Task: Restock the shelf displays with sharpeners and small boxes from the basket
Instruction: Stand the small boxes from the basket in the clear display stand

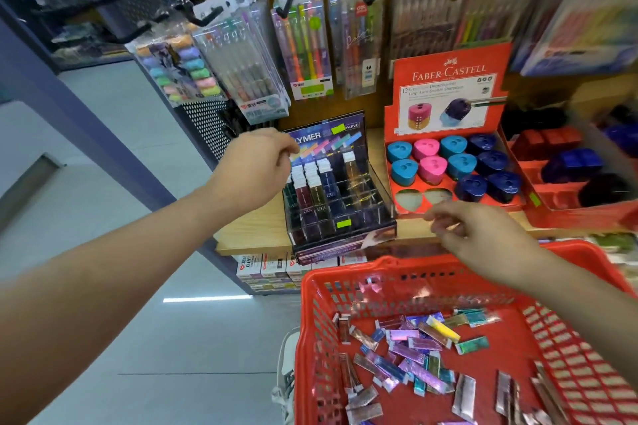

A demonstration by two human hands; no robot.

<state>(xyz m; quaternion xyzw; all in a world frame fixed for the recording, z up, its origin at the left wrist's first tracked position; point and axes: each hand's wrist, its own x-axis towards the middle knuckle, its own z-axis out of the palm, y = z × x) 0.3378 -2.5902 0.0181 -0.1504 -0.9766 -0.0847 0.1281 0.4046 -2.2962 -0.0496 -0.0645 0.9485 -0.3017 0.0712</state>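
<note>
My left hand hovers, fingers curled and seemingly empty, just beside the acrylic display; my right hand, loosely pinched on nothing visible, hangs above the basket, nearer its small boxes, which lie flat below.

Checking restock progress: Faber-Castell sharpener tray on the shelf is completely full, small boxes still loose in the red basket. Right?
Not quite. The head view shows the Faber-Castell sharpener tray with two empty slots in its front row. Small boxes do lie loose in the red basket.
</note>
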